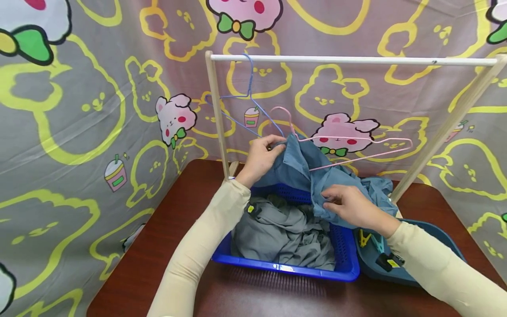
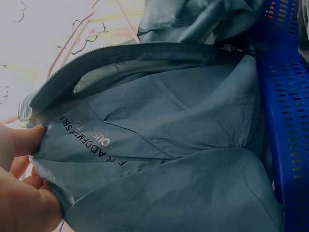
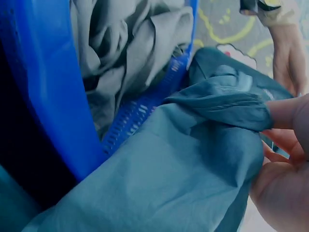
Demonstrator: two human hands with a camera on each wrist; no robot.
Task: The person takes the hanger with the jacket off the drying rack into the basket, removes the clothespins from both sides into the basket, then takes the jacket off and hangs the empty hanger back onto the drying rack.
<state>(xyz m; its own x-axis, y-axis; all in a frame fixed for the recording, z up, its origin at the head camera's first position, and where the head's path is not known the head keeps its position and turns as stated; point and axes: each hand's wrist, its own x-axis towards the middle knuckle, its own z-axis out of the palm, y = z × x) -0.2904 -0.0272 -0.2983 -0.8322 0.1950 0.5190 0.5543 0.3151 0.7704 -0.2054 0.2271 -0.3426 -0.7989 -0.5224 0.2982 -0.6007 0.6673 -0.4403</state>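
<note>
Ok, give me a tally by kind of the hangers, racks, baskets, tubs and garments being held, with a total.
Hangers: 2, one blue hanger and one pink hanger
Racks: 1, the white-railed rack
Baskets: 1, the blue basket
Tubs: 1, the dark tub
Held garments: 1, the blue garment
Total: 6

This looks like a small laundry corner set up on a tabletop; whether it lies in a home or elsewhere cannot be told. Curtains (image 1: 134,26) with a cartoon rabbit print close in the back and sides. On the brown table (image 1: 158,220) stands a low clothes rack (image 1: 352,60) bearing a blue hanger (image 1: 251,82). A pink hanger (image 1: 348,138), a blue basket (image 1: 285,269) of grey cloth (image 1: 277,237) and a tub (image 1: 368,259) with clothespins (image 1: 364,237) also suggest laundry.
</note>
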